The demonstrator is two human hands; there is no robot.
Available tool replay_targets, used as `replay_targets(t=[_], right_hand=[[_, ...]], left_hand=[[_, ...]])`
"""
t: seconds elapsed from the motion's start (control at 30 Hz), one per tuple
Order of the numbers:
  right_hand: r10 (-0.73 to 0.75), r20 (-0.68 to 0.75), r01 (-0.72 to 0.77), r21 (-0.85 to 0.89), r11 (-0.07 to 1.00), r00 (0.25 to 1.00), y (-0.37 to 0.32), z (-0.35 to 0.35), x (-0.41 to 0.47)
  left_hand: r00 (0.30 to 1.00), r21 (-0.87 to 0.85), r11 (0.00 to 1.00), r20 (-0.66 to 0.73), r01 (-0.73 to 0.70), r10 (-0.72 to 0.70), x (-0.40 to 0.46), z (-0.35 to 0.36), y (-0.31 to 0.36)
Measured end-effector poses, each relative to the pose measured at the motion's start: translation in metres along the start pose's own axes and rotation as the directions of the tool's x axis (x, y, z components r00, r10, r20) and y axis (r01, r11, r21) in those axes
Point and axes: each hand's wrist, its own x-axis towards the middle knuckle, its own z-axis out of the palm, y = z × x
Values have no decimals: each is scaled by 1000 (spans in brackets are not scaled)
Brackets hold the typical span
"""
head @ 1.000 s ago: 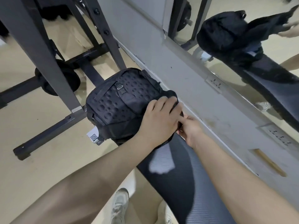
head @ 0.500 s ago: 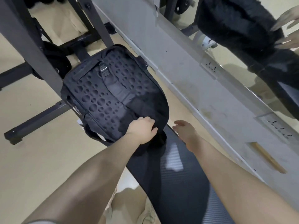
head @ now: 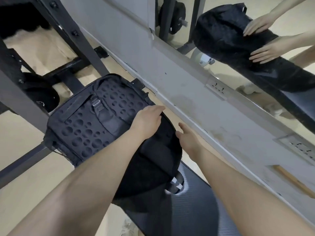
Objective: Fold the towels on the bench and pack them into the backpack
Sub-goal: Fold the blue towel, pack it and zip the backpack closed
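On the far end of the bench [head: 192, 206], the black backpack [head: 95, 123] lies flat, dimpled back panel facing up, its far part overhanging the padded end above the tan floor [head: 22, 133]. A buckled strap [head: 96, 103] runs down the panel's middle.

My left hand [head: 147, 120] rests on the pack's right edge, palm down, fingers reaching over toward the wall side; fingertips curve over the rim, but I cannot tell whether they actually clutch fabric. My right hand [head: 185, 137] sits just beside the pack's right rim, fingers extended and loose, thumb near the dark fabric; contact uncertain.

Near part of the pack looks slack and dark, with a grey-tipped strap loop [head: 176, 183] lying on the bench pad. No towel can be made out; anything inside is hidden.

Right of the bench, a grey wall base [head: 187, 103] with socket plates runs diagonally. Above it a mirror [head: 255, 92] reflects both hands laid flat with straight fingers on the dark bundle. Left side: dark steel rack posts [head: 20, 99] and a weight plate [head: 42, 96] on the floor.
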Motion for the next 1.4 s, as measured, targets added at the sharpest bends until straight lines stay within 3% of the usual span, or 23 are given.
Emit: replay_targets(t=[0.1,0.23,0.37,0.53,0.63,0.83,1.0,1.1,1.17,1.3,1.4], right_hand=[[22,22,-23,73,997,1000,-5,8,33],[41,-27,-38,109,993,999,-5,21,73],[124,137,-153,228,961,983,-10,15,95],[161,376,-230,147,962,913,-10,6,106],[125,385,-184,121,975,915,-4,11,114],[217,430,-238,-7,971,876,-3,13,128],[183,302,-152,-124,981,935,-10,23,139],[164,196,-172,27,985,967,-2,23,137],[189,127,-208,158,965,974,4,28,136],[177,99,-202,430,880,979,-1,32,135],[170,80,-188,398,898,982,-2,29,136]], left_hand=[[995,109,989,6,-98,98,30,6,-18],[984,216,964,120,-155,131,64,20,-39],[955,269,934,239,-236,173,85,31,-49],[940,286,922,293,-262,176,97,20,-61],[923,300,905,330,-300,197,96,18,-60],[912,231,913,320,-336,255,98,24,-69],[913,74,921,180,-383,366,87,23,-83],[910,-70,917,108,-394,399,81,19,-95],[943,-170,943,123,-287,310,78,15,-97],[952,-121,965,175,-232,251,78,18,-95],[956,-137,962,148,-235,255,76,16,-97]])
